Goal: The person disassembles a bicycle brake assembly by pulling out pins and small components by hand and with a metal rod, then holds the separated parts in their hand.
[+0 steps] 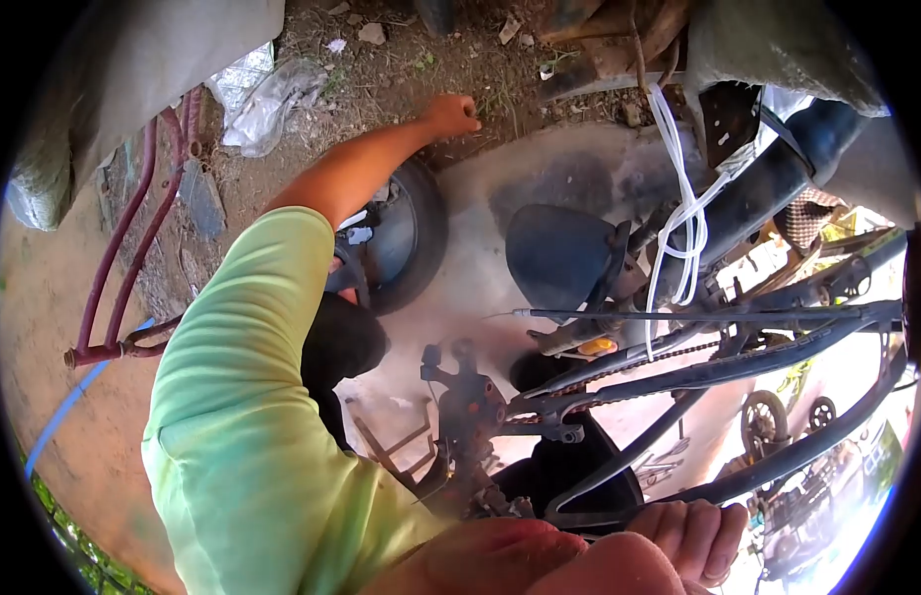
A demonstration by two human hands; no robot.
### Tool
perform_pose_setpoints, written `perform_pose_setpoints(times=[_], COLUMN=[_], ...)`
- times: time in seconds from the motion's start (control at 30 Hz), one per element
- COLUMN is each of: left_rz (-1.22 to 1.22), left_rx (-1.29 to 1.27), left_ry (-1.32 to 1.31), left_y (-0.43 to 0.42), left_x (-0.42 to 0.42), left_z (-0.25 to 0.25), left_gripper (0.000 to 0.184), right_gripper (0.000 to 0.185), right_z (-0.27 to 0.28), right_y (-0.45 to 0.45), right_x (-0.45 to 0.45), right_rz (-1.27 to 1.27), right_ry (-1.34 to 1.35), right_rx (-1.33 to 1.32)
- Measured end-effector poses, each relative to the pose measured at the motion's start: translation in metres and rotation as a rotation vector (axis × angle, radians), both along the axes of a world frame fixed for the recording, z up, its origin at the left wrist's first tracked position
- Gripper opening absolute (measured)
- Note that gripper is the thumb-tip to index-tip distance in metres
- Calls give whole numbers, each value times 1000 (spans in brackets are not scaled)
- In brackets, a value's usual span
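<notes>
My left arm, in a light green sleeve, stretches across to the far side. My left hand (450,116) is closed in a fist over the dirt, beyond a black tyre (430,233); whatever it holds is hidden. Near the bottom right, my right hand (693,538) has its fingers curled at a black tubular frame (778,468) and appears to grip it. The frame carries a chain (669,362) and further black tubes. A dark rounded panel (559,256) lies near the middle. Beside it, white cord (686,223) is looped around a thick black tube (753,203).
A dark red metal frame (133,248) stands at the left by crumpled clear plastic (267,104). A greasy metal assembly (470,402) sits at lower centre. Hand tools (664,464) lie on the floor, with a motorcycle (802,496) at the right. A blue strip (78,397) crosses the left ground.
</notes>
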State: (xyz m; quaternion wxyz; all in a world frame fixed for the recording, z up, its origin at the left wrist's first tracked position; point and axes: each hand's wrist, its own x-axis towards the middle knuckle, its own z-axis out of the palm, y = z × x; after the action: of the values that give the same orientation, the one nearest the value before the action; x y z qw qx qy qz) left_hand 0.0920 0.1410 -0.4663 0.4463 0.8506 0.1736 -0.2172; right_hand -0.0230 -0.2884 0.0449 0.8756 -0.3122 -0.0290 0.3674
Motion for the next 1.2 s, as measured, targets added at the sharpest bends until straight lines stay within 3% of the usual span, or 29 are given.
perform_pose_setpoints(times=[0.1, 0.3, 0.4, 0.9, 1.2], left_rz=[-174, -30, -129, -304, -258], left_rx=[342, 526, 565, 395, 461], left_ry=[-102, 12, 62, -128, -33], left_y=[-15, -40, -43, -46, -66], left_x=[11, 18, 21, 25, 39], left_z=[-12, -1, 1, -9, -2], left_gripper=[27, 22, 26, 22, 26], right_gripper=[33, 30, 29, 23, 20], right_z=[-2, -7, -12, -9, -8], right_y=[1, -4, -5, -2, 0], right_x=[3, 4, 3, 1, 6], right_rz=[-75, -100, -119, -135, -122], right_ry=[-2, -19, -24, -10, 8], right_rx=[-90, -132, -135, -186, -203])
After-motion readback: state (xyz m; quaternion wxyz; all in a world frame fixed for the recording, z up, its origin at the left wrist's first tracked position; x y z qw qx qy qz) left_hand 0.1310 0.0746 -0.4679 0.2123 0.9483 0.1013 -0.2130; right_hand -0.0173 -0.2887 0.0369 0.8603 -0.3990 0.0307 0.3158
